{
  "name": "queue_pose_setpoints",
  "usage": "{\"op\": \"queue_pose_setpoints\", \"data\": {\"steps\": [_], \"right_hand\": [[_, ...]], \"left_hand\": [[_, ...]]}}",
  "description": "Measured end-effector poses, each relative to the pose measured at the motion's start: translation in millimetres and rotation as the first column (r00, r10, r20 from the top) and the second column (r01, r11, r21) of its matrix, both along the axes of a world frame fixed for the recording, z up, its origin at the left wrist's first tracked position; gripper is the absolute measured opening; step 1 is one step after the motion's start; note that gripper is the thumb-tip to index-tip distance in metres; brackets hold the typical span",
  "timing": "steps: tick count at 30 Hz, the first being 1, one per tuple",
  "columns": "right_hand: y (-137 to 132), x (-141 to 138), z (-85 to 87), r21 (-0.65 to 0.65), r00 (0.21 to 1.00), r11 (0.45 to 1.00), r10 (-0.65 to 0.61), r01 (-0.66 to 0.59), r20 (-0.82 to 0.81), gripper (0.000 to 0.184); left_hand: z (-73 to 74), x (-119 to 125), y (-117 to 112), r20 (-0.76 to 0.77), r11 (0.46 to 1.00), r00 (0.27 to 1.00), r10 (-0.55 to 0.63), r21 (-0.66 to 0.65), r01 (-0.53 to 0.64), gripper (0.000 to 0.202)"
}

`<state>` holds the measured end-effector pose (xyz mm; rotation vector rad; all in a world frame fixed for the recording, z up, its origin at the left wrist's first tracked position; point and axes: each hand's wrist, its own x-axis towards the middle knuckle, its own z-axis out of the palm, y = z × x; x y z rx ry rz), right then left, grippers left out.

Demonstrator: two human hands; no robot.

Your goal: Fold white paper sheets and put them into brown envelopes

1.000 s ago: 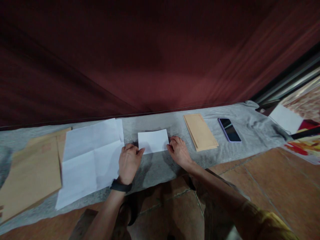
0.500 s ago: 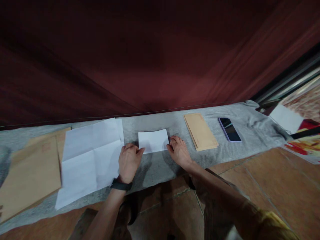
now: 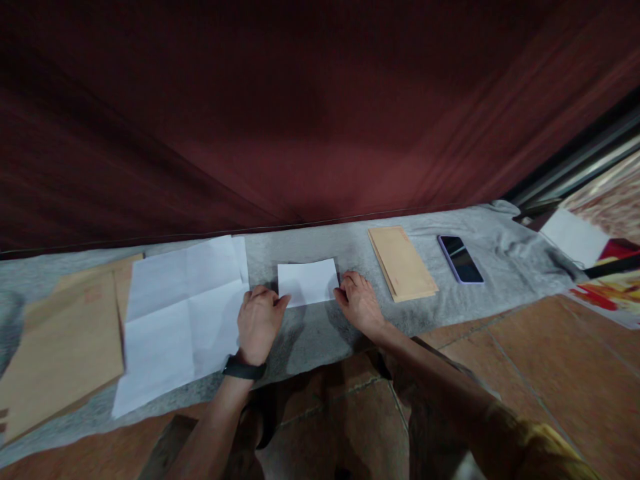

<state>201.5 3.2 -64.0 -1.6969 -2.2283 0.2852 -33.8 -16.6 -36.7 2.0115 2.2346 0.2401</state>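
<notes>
A small folded sheet of white paper [image 3: 308,281] lies on the grey cloth in front of me. My left hand [image 3: 261,319] grips its left edge, thumb on top near the lower corner and the other fingers curled behind. At the right edge, my right hand [image 3: 357,299] pinches the paper the same way, its thumb at the lower corner. The paper's fold layers cannot be counted from here. Beside my left hand lie larger creased white sheets [image 3: 185,320]. To the right of my right hand is a small stack of brown envelopes [image 3: 403,263].
Large brown envelopes [image 3: 75,333] overlap at the far left. A phone in a purple case [image 3: 461,260] rests on the grey cloth [image 3: 320,340] at the right. Behind the cloth hangs a dark red curtain [image 3: 320,133]. Tiled floor [image 3: 540,353] runs along the near edge.
Both hands stay on the folded paper with almost no motion. The whole view has shifted very slightly.
</notes>
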Motion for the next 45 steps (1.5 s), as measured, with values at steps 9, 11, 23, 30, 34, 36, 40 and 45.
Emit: {"op": "queue_pose_setpoints", "data": {"steps": [9,11,23,30,34,36,40,45], "right_hand": [[-1.9,0.1,4.3,0.014,1.000,1.000,0.012,-0.013,0.027,0.041],[-1.8,0.6,4.2,0.015,0.998,0.999,0.030,-0.031,0.060,0.044],[-1.6,1.1,1.6,0.007,0.988,0.998,0.058,-0.060,0.142,0.048],[-1.4,1.1,0.7,0.010,0.987,0.998,0.066,-0.068,0.146,0.048],[-2.1,0.8,1.0,0.010,0.986,0.997,0.073,-0.075,0.148,0.048],[-2.3,0.8,1.4,0.010,0.986,0.997,0.072,-0.075,0.149,0.048],[-1.6,1.0,2.2,0.014,0.983,0.995,0.097,-0.100,0.155,0.049],[-0.3,1.7,1.9,0.014,0.979,0.991,0.129,-0.133,0.156,0.049]], "left_hand": [[-3.3,-0.7,-0.4,0.006,0.999,1.000,-0.019,0.033,0.019,0.032],[-2.7,-0.4,-0.5,-0.001,1.000,1.000,-0.018,0.025,0.018,0.032],[-4.5,-1.2,-0.7,-0.011,0.999,1.000,-0.028,0.033,0.029,0.033],[-4.6,-0.3,-1.8,-0.027,0.999,0.999,-0.025,0.036,0.026,0.033],[-6.7,-1.2,-0.9,-0.007,0.999,1.000,-0.012,0.033,0.012,0.033],[-6.4,-1.2,-0.6,0.002,1.000,1.000,-0.015,0.026,0.015,0.034],[-4.5,-0.6,-0.5,-0.004,1.000,1.000,-0.014,0.016,0.015,0.034],[-4.1,0.4,-1.4,-0.024,1.000,1.000,0.010,0.024,-0.010,0.029]]}}
